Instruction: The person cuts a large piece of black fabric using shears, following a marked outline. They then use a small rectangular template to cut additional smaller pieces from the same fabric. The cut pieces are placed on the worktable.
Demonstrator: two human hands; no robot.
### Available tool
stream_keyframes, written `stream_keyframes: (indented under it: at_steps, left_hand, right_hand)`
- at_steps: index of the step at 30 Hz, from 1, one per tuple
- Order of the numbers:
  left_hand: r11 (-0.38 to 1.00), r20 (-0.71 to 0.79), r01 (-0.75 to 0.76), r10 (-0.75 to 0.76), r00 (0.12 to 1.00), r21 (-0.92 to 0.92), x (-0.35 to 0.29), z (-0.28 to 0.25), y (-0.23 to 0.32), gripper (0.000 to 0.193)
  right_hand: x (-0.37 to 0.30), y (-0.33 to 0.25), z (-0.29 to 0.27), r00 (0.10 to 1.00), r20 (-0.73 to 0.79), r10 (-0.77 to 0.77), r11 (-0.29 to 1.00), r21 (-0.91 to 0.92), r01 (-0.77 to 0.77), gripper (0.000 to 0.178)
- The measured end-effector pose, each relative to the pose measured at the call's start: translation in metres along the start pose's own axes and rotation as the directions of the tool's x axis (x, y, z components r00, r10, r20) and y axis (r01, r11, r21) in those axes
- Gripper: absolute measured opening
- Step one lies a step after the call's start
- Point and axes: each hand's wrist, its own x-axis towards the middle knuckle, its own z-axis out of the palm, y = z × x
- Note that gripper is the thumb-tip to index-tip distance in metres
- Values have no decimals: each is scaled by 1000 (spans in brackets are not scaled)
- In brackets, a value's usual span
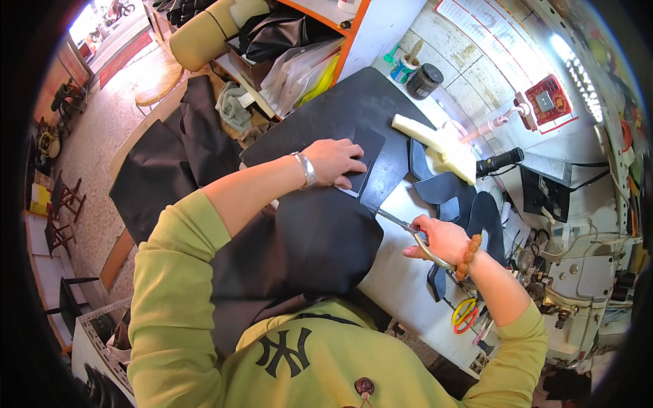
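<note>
My left hand [331, 163], with a silver bracelet at the wrist, lies palm down with its fingers outstretched. It presses on a small black rectangular piece [368, 151] on the dark work mat [320, 126]. My right hand [445, 243], wearing a brown bead bracelet, grips metal scissors [405, 226] by the handles. Their blades point left, toward the edge of the black material just below my left hand. A large black sheet [326, 234], smooth like leather, drapes off the table's near edge over my lap. Its underside is hidden.
Dark cut pieces [435, 187] and a cream foam block [435, 144] lie right of the mat. Beyond are a black jar [425, 80] and a flashlight [500, 162]. Red-and-yellow scissors [465, 315] rest near right. More black material [173, 149] hangs at left; a sewing machine [578, 292] stands right.
</note>
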Motion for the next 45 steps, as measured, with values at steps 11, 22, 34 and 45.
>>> stream_keyframes:
  at_steps: [11,22,34,45]
  left_hand:
    - [995,-76,-101,100,992,-18,1,2,-14,45]
    - [997,-35,-83,83,996,-5,6,-3,-14,34]
    - [997,11,-76,76,997,-1,8,-9,-12,34]
    - [990,182,-107,89,979,90,34,-25,-3,39]
  right_hand:
    - [46,6,-14,969,84,-234,971,-28,237,75]
    - [67,0,-17,940,169,-297,955,63,290,78]
    - [61,3,-4,940,50,-336,941,60,333,57]
    - [64,-26,-5,967,38,-252,966,-46,254,73]
